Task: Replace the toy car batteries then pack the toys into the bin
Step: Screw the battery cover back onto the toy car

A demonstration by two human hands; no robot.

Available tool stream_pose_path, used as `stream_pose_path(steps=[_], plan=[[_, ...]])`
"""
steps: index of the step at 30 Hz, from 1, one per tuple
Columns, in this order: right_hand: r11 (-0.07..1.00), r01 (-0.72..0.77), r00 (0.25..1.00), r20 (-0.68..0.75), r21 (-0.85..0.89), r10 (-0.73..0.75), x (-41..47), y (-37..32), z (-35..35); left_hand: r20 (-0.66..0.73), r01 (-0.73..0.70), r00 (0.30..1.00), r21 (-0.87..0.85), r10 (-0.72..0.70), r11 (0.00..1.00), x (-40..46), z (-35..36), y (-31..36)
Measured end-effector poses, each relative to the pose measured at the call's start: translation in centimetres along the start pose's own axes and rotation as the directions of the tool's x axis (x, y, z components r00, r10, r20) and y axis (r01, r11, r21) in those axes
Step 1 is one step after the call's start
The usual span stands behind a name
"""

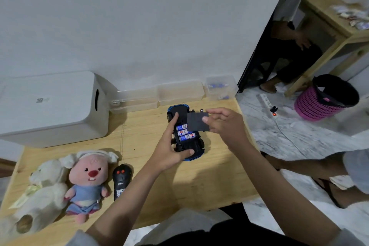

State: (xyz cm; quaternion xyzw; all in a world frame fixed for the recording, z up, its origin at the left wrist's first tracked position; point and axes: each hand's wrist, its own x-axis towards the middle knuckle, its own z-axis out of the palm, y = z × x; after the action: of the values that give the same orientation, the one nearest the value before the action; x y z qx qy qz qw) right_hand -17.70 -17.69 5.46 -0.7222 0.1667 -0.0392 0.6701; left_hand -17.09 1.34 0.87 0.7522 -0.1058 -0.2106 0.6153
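Three batteries (184, 132) in one car (185, 132), one cover (197, 121), two plush toys (87, 183), one remote (121, 179), one bin (54, 108), three clear boxes (180, 92), two hands (169, 152).

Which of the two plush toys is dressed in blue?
The pink plush beside the black remote control; it wears a blue outfit, while the white plush left of it has none.

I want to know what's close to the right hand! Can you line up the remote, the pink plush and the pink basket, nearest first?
From the right hand, which holds the battery cover over the toy car:
1. Pink basket, on the floor to the right.
2. Remote, on the table at lower left.
3. Pink plush, just left of the remote.
The basket and remote are nearly too close to call.
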Motion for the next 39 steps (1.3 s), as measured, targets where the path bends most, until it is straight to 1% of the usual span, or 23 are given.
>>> stream_pose_path(steps=[4, 8, 12, 19, 28, 34, 37, 39], plan=[[0.996, 0.068, 0.994, 0.090, -0.061, -0.063, 0.4, -1.5, 1.2, -0.017, -0.055, 0.998, -0.010, 0.054, 0.998, 0.4, -0.7, 1.0], [0.990, 0.119, 0.984, 0.145, -0.071, -0.108, 1.2, -2.1, 1.8, -0.017, -0.085, 0.996, -0.042, 0.085, 0.995, 0.9, -1.5, 2.4], [0.978, 0.174, 0.976, 0.151, -0.114, -0.156, 2.3, -2.5, 2.0, -0.001, -0.112, 0.994, -0.043, 0.112, 0.993, 1.6, -2.2, 3.5], [0.971, 0.194, 0.974, 0.148, -0.141, -0.173, 4.2, -3.6, 2.1, 0.040, -0.125, 0.991, -0.055, 0.127, 0.991, 3.3, -3.2, 4.8], [0.919, 0.279, 0.952, 0.208, -0.281, -0.225, 5.4, -4.5, 2.6, 0.049, -0.124, 0.991, -0.039, 0.126, 0.992, 4.8, -4.1, 5.4], [0.942, 0.231, 0.965, 0.185, -0.245, -0.188, 6.1, -5.1, 2.1, 0.038, -0.126, 0.991, -0.031, 0.127, 0.992, 5.1, -4.4, 5.9], [0.934, 0.239, 0.962, 0.195, -0.265, -0.191, 6.2, -5.2, 2.2, 0.033, -0.126, 0.991, -0.040, 0.128, 0.991, 5.1, -4.3, 5.9], [0.915, 0.271, 0.956, 0.195, -0.298, -0.220, 6.1, -5.4, 2.2, 0.024, -0.131, 0.991, -0.057, 0.133, 0.990, 5.1, -4.2, 6.0]])
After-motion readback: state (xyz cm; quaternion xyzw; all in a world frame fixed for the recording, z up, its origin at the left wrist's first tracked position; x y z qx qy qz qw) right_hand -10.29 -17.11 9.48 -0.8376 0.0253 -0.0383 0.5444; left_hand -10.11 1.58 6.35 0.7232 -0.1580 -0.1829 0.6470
